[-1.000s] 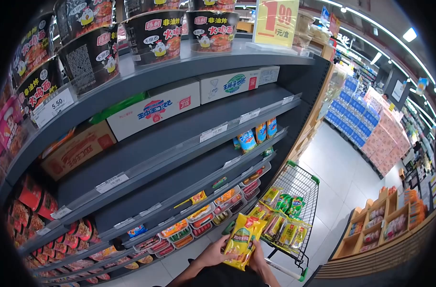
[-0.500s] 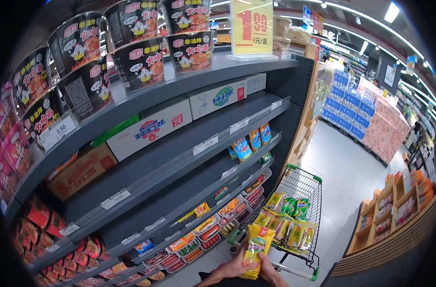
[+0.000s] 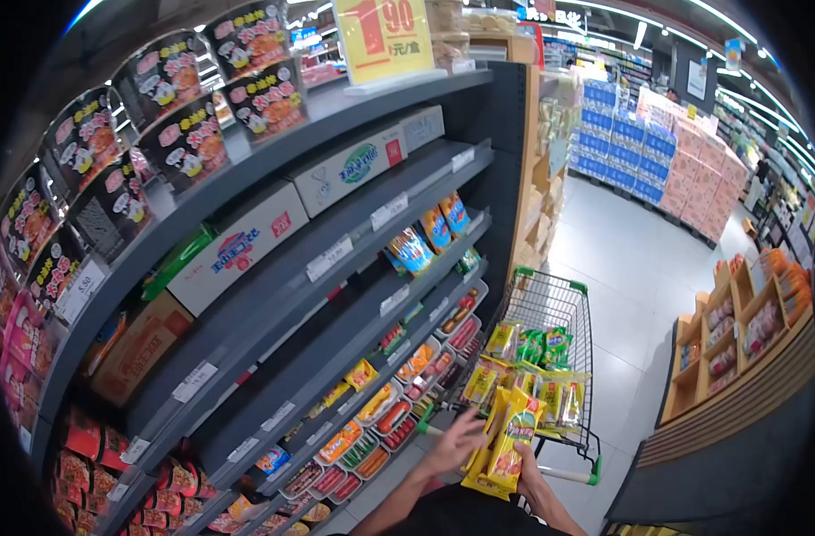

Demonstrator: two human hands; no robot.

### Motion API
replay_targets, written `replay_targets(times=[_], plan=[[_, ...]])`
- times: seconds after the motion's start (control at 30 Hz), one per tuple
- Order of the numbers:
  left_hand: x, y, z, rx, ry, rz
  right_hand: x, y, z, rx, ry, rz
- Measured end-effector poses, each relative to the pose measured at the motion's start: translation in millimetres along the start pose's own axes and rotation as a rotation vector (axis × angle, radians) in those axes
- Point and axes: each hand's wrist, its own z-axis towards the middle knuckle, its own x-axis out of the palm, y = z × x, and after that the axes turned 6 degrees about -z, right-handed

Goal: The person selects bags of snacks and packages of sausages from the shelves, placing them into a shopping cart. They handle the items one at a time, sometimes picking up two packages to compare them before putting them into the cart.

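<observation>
My right hand (image 3: 534, 487) holds yellow plastic food packets (image 3: 514, 438), at least two side by side, from their right edge. They stand upright in front of the cart handle, with a red label and a picture on the front one. Just left of them is my left hand (image 3: 456, 444), its fingers apart and holding nothing. Beyond the packets, the wire shopping cart (image 3: 589, 330) with green corners carries several yellow packets (image 3: 564, 402) and green packets (image 3: 541, 347).
Grey shelving (image 3: 291, 357) runs along the left, with black noodle cups (image 3: 264, 98) on top and white cartons (image 3: 238, 255) beneath. Trays of packaged sausages (image 3: 394, 415) line the low shelf. A wooden display bin (image 3: 733, 330) stands right of the tiled aisle (image 3: 617, 295), and stacked boxes (image 3: 626, 143) farther back.
My left hand has come off the packets and spread its fingers. The packets, now seen as more than one, are in my right hand. The view has shifted, moving the shelves leftward.
</observation>
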Motion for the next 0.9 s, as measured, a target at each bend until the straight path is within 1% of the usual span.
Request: replay_targets(times=[0.03,0.1,0.17,0.23,0.3,0.33,0.37,0.43,0.47,0.5,0.57,0.6,0.67,0.77,0.8,0.87,0.9], plan=[[-3.1,-5.7,6.2,-0.036,-0.042,-0.125,-11.4,-3.0,-0.3,-0.036,-0.022,-0.023],[-8.6,-2.1,23.4,0.111,-0.137,0.040,-38.7,-7.0,13.9,-0.116,-0.064,-0.069],[-20.5,16.8,42.2,0.150,-0.252,0.112,-55.0,1.9,13.8,-0.144,-0.097,-0.096],[-39.5,47.4,58.9,0.167,-0.400,0.309,-68.2,13.8,12.4,-0.165,-0.131,-0.098],[-52.7,75.5,64.9,0.122,-0.510,0.525,-72.9,36.0,8.7,-0.207,-0.155,-0.099],[-52.9,89.8,62.8,0.059,-0.570,0.725,-74.2,49.6,8.6,-0.230,-0.163,-0.126],[-43.5,89.7,58.9,-0.022,-0.489,0.884,-75.8,63.7,10.6,-0.252,-0.169,-0.153],[-21.9,76.0,55.0,-0.180,-0.302,1.193,-83.6,91.8,23.0,-0.339,-0.260,-0.255],[-25.0,90.8,56.9,-0.251,-0.255,1.299,-89.0,107.2,32.0,-0.350,-0.277,-0.284],[-22.3,86.8,58.7,-0.294,-0.273,1.298,-86.7,124.1,38.1,-0.372,-0.283,-0.296],[-18.4,70.5,65.5,-0.383,-0.306,1.298,-102.4,150.4,68.3,-0.392,-0.292,-0.306],[-19.5,72.1,69.6,-0.406,-0.338,1.263,-93.0,168.9,77.9,-0.409,-0.317,-0.356],[-17.9,71.2,77.8,-0.474,-0.337,1.274,-111.5,190.2,119.5,-0.456,-0.375,-0.491],[-18.1,72.9,84.4,-0.628,-0.305,1.306,-119.8,222.0,176.2,-0.325,-0.407,-0.549],[-17.8,73.8,90.7,-0.682,-0.287,1.314,-131.0,226.4,202.7,-0.307,-0.469,-0.603],[-11.9,61.1,104.9,-0.725,-0.265,1.341,-166.4,231.7,272.1,-0.279,-0.591,-0.719],[-8.9,60.1,101.0,-0.771,-0.244,1.350,-175.5,233.6,297.3,-0.318,-0.633,-0.740]])
